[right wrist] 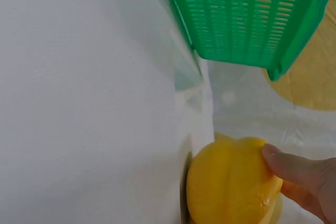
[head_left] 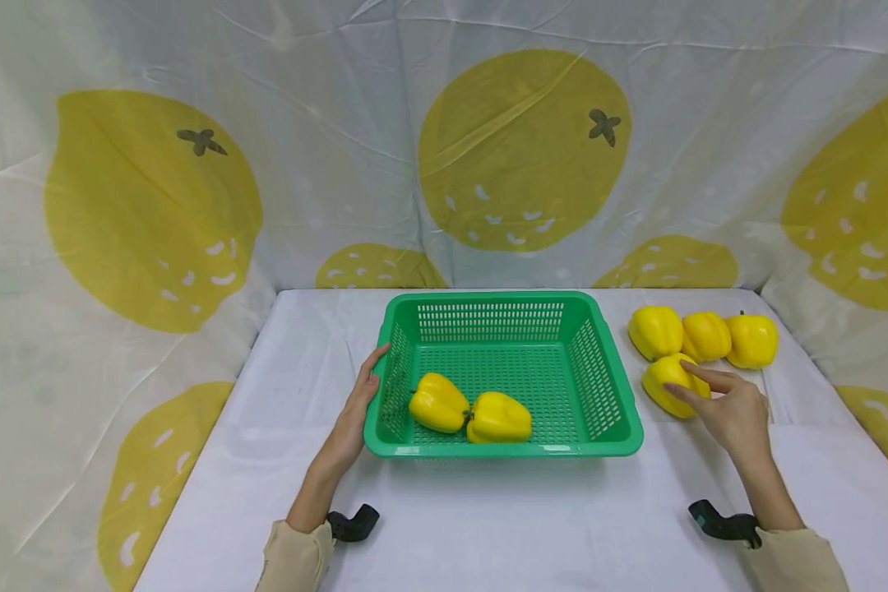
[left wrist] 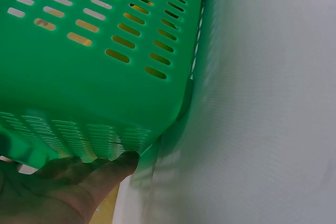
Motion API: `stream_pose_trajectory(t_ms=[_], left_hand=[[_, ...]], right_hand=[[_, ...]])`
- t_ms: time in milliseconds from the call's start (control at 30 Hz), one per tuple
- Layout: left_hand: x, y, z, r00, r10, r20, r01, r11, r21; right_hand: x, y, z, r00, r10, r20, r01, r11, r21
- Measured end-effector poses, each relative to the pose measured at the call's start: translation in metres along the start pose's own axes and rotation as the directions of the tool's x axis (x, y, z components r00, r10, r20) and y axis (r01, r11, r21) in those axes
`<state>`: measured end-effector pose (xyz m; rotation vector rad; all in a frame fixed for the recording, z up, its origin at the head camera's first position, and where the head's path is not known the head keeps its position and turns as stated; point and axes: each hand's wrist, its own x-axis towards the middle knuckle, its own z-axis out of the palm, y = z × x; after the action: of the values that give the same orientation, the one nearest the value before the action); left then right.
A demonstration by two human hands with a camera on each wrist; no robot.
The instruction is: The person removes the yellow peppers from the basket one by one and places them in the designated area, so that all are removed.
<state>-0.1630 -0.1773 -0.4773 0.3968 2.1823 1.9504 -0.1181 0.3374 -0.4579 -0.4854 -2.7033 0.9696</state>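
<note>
A green plastic basket with slotted walls stands on the table, two yellow bell peppers lying in its front left part. My left hand rests along the basket's left side; in the left wrist view its fingers lie fairly straight against the outer wall. To the right of the basket, my right hand pinches a yellow bell pepper between thumb and fingers. The right wrist view shows the thumb on that pepper's surface; its underside is partly hidden.
Behind the pinched pepper, three more yellow bell peppers sit in a row at the back right. White cloth covers the table. A lemon-print curtain hangs at the back and both sides.
</note>
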Motion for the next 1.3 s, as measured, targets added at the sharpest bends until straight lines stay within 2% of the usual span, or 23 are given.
stream_pose_trajectory(t_ms=[167,567,867,967,1167,1300], left_hand=[[-0.001,-0.001,0.000,1.000,-0.001,0.004,0.001,1.000,-0.007],[-0.001,-0.003,0.001,1.000,-0.005,0.004,0.005,1.000,-0.008],[0.000,-0.003,0.000,1.000,-0.005,-0.004,0.005,1.000,0.004],[-0.001,-0.003,0.000,1.000,-0.005,-0.002,0.005,1.000,-0.001],[-0.001,-0.002,0.000,1.000,0.001,-0.003,-0.001,1.000,0.003],[-0.001,-0.002,0.000,1.000,-0.002,-0.003,0.002,1.000,0.007]], right_hand=[[-0.002,0.002,0.001,0.999,0.019,-0.028,-0.019,1.000,-0.001],[-0.004,0.001,0.008,0.982,0.040,-0.185,-0.041,0.999,0.001],[-0.006,0.003,0.016,0.959,-0.055,-0.279,0.049,0.998,-0.028],[-0.006,0.002,0.017,0.961,-0.057,-0.271,0.050,0.998,-0.031],[-0.008,-0.001,0.014,0.979,0.000,-0.203,-0.002,1.000,-0.008],[-0.007,-0.004,0.010,0.985,0.020,-0.173,-0.026,0.999,-0.032]])
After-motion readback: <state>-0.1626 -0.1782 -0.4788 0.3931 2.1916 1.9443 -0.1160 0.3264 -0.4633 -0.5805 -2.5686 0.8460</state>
